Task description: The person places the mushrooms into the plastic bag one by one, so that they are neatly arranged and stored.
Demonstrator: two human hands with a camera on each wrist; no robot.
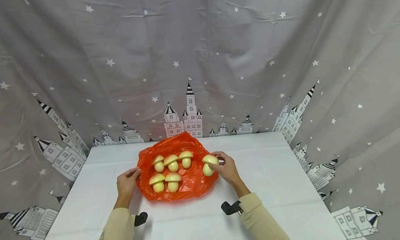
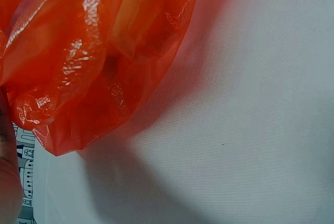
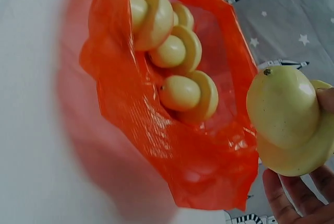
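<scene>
A red plastic bag (image 1: pixel 194 180) lies wide open on the white-covered table, with several yellow toy mushrooms (image 1: pixel 173 186) inside, their caps tinged pinkish. At its left edge my left hand (image 1: pixel 126 185) pinches the plastic; the left wrist view shows the crumpled bag (image 2: pixel 99 72) beside that hand (image 2: pixel 7 179), only partly in frame. My right hand (image 1: pixel 229 170) holds one more mushroom (image 1: pixel 208 169) by its cap over the bag's right side. In the right wrist view this mushroom (image 3: pixel 284 106) shows its rounded stem, with fingers (image 3: pixel 284 200) under the cap.
The white tabletop (image 1: pixel 259 184) extends on both sides of the bag. A grey curtain (image 1: pixel 206 52) printed with stars and castles hangs behind and around the table. Black devices (image 1: pixel 230 208) are strapped at both wrists, near the beige sleeves (image 1: pixel 260 215).
</scene>
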